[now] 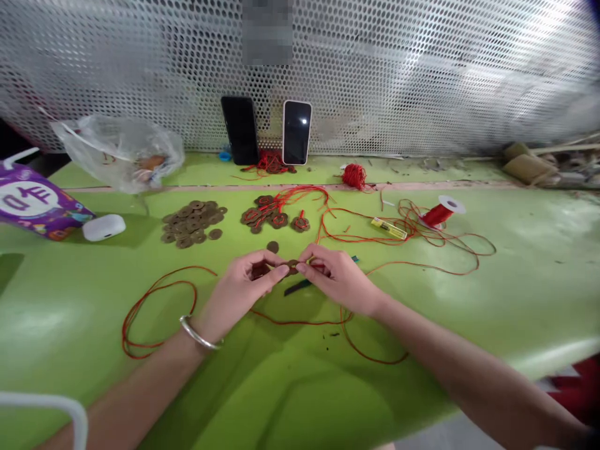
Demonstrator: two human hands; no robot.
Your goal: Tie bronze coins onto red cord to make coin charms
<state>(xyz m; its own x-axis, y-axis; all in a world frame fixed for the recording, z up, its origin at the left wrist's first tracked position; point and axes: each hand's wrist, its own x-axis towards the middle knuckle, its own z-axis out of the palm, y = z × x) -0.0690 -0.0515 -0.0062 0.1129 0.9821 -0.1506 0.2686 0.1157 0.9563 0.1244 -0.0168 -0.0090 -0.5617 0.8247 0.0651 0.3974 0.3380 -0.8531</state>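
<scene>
My left hand [253, 275], with a silver bangle at its wrist, pinches a brown coin [292, 265] between thumb and forefinger. From the other side my right hand [335, 275] closes its fingertips on the same coin, where a bit of red cord shows. Red cord [300, 322] runs from below my hands across the table and loops at both sides. Just beyond my left fingers lies a single coin [272, 247]. Under my right hand sits a dark, narrow tool [296, 287], partly covered. How the cord passes through the coin is hidden by my fingers.
A pile of loose coins [192, 222] lies left, and coins tied with red cord [265, 212] lie mid-table. Rightward are a yellow lighter [389, 228] and a red spool [438, 214]. Two phones [297, 132] lean against the perforated panel. A white earbud case [104, 227] sits left.
</scene>
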